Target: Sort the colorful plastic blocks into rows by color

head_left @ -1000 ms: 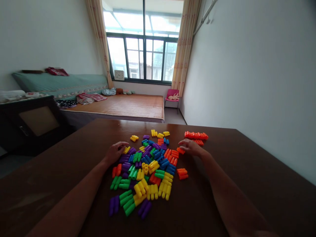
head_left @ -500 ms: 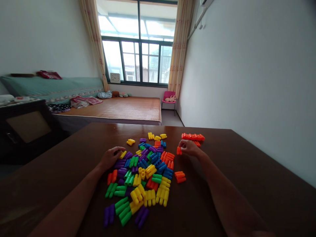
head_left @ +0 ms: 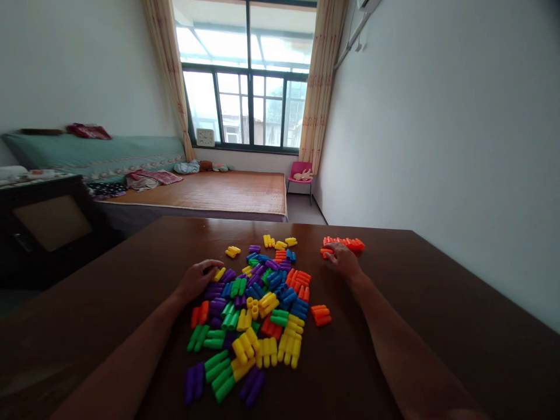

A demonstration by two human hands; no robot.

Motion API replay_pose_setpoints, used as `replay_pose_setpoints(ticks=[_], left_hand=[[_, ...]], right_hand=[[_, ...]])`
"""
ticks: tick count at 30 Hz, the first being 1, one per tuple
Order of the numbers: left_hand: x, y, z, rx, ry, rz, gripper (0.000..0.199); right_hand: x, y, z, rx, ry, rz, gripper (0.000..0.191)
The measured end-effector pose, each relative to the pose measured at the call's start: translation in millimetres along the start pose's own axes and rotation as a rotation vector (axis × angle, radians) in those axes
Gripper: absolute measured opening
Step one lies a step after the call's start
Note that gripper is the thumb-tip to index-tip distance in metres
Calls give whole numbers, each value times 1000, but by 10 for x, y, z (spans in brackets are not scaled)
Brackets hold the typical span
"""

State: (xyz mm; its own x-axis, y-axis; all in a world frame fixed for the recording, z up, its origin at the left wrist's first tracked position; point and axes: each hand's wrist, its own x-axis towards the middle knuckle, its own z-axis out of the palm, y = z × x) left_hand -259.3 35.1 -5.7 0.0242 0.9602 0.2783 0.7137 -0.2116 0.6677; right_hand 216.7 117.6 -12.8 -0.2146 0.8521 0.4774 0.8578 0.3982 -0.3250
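A heap of plastic peg-shaped building blocks in green, yellow, purple, blue and orange covers the middle of the table. My left hand (head_left: 199,280) rests at the heap's left edge, fingers loosely bent and apart, its fingertips beside a yellow block (head_left: 219,274). At the far right, my right hand (head_left: 346,261) pinches an orange block (head_left: 326,253) against the near side of a row of orange blocks (head_left: 350,243). Part of that row is hidden behind the fingers.
A lone orange block (head_left: 321,315) lies right of the heap. Several yellow blocks (head_left: 268,241) sit at its far side, and purple blocks (head_left: 252,386) at the near side. Beyond the brown table (head_left: 437,303) are a bed (head_left: 227,189) and a pink chair (head_left: 300,173).
My right hand has moved away from me with the orange block, bringing it from beside the heap to the orange row. My left hand has stayed in place.
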Motion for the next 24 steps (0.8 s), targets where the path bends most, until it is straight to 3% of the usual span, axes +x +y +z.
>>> replay_pose_setpoints(ticks=[4,8,13,17,20,24], left_hand=[[3,-28,8,4,6,-2,44],[5,-28,8,7,2,1,43],[2,-1,1,12,-8,0,43],[0,-16,0,26,-5,14,43],[6,-43,6,29,-12,16,43],[21,-62,17,35,-24,7,44]], right_hand=[[7,-32,133,-65,-49,-69,24],[-11,32,90,-53,-120,-93,22],[-35,166,43,-3,-72,-47,27],[-6,406,-49,55,36,117,13],[-23,672,-163,14,93,280,23],[-126,912,-166,-12,49,347,36]])
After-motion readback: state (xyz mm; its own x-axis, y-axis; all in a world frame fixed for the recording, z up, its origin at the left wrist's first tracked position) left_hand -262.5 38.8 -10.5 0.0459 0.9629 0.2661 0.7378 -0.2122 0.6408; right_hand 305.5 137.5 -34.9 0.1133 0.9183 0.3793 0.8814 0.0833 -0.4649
